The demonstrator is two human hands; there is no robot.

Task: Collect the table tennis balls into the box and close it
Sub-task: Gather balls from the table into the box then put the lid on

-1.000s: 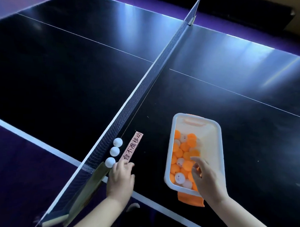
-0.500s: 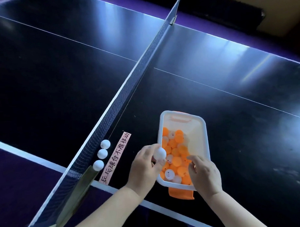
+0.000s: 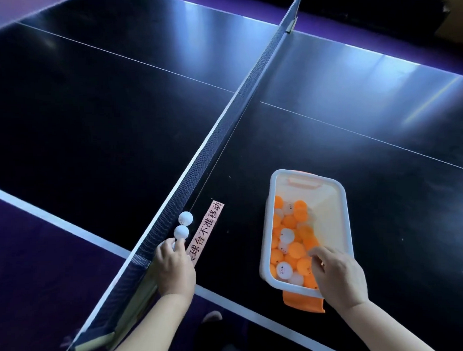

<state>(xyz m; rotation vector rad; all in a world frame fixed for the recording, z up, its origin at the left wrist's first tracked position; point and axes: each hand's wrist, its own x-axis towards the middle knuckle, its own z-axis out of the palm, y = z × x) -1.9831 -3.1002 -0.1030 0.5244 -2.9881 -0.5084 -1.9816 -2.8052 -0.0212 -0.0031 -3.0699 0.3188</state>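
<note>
Two white balls lie in a row against the net's foot on the right side. A third white ball sits nearest to me, almost hidden under the fingertips of my left hand, which close on it. To the right stands a clear box with a white rim, open, holding several orange and white balls. An orange clasp hangs from its near end. My right hand grips the box's near right corner, fingers curled over the rim above the balls.
The net runs diagonally across the dark table from the near left to the far right. Its clamp juts over the near table edge. A pink paper strip with printed characters lies between the balls and the box.
My left hand carried a white ball to the box, let it go there, and has swung back left onto the nearest ball by the net. The right hand stayed on the box.
</note>
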